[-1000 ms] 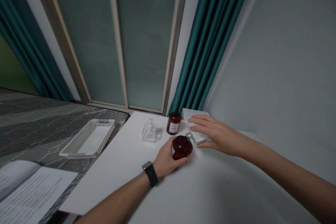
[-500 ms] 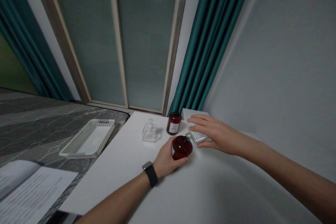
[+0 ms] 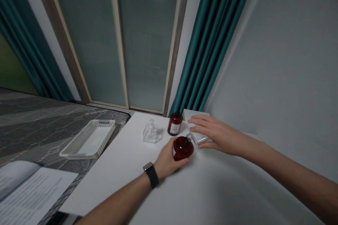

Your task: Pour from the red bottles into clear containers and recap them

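Note:
A dark amber glass bottle [image 3: 184, 148] is in my left hand [image 3: 167, 163], the fingers wrapped round its left side, low over the white table [image 3: 148, 175]. A pale label shows partly beside the fingers. My right hand [image 3: 208, 130] grips a flat clear glass bottle [image 3: 198, 137], with fingers over the top and the thumb at the near side. The clear bottle is tilted, its neck towards the amber bottle's mouth; the two necks meet or overlap, and I cannot tell whether liquid passes.
Behind stands another amber bottle [image 3: 175, 124] with a white label. A clear stoppered bottle [image 3: 151, 132] stands left of it. A white box [image 3: 195, 113] sits at the table's back. To the left lie a white plastic basket [image 3: 79, 155] and an open book [image 3: 42, 190] on a dark patterned surface.

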A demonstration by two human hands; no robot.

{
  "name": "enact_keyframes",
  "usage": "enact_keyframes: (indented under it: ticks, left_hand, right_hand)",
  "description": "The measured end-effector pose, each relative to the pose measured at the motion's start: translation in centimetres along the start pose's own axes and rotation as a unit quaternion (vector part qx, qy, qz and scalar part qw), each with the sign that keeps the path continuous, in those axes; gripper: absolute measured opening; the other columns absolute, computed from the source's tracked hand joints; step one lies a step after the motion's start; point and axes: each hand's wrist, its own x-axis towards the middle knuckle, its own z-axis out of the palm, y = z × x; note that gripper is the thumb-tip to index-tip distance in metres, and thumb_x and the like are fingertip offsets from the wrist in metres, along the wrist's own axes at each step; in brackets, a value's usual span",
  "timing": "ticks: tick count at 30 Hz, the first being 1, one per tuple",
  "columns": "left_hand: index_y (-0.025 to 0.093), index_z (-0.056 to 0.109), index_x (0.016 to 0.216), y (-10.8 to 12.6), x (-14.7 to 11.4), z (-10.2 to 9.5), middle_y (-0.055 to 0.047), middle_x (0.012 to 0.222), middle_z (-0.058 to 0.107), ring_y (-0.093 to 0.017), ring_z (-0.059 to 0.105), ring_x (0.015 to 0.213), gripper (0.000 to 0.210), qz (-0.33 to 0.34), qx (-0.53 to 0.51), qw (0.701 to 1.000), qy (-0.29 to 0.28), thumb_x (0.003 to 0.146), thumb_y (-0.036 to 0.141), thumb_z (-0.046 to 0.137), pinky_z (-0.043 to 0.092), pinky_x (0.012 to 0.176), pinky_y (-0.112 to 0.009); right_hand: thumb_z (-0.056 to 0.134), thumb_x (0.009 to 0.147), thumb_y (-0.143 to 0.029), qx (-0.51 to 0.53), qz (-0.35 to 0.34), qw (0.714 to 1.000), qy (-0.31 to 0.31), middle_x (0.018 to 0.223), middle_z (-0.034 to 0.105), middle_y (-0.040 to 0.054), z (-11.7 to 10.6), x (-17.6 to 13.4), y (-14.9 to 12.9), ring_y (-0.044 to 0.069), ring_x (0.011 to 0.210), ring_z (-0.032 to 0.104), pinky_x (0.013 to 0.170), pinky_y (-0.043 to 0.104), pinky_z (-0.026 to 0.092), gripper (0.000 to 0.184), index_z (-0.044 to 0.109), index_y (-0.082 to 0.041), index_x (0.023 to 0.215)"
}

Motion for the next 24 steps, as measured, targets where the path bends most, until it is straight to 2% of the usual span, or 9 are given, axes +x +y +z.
enact_keyframes:
  ticks: [8, 14, 24]
  left_hand:
    - [0.018, 0.049, 0.125, 0.17, -0.06, -0.06, -0.009, 0.121, 0.066, -0.029, 0.062, 0.109, 0.065, -0.003, -0.002, 1.0, -0.002, 0.069, 0.024, 0.082, 0.047, 0.1, -0.044]
    - [0.018, 0.049, 0.126, 0.13, 0.01, 0.04, -0.01, 0.121, 0.066, -0.029, 0.062, 0.109, 0.066, -0.001, -0.004, 1.0, 0.0, 0.068, 0.023, 0.081, 0.047, 0.099, -0.044]
    - [0.018, 0.049, 0.126, 0.23, 0.0, 0.01, -0.009, 0.12, 0.065, -0.028, 0.062, 0.109, 0.066, 0.002, -0.006, 1.0, 0.001, 0.069, 0.022, 0.082, 0.047, 0.099, -0.042]
  right_hand:
    - [0.082, 0.076, -0.028, -0.018, 0.001, 1.0, -0.02, 0.14, 0.058, 0.0132, -0.4, 0.24, -0.26, 0.031, 0.134, 0.048, 0.109, 0.051, 0.044, 0.048, 0.063, -0.02, 0.119]
    - [0.079, 0.078, -0.031, -0.002, -0.003, 1.0, -0.007, 0.139, 0.059, 0.0124, -0.54, 0.35, -0.29, 0.03, 0.134, 0.049, 0.108, 0.052, 0.045, 0.044, 0.064, -0.021, 0.118]
    - [0.081, 0.077, -0.031, -0.01, 0.009, 1.0, -0.019, 0.138, 0.058, 0.0141, -0.7, 0.36, -0.49, 0.032, 0.134, 0.048, 0.108, 0.053, 0.045, 0.048, 0.061, -0.02, 0.119]
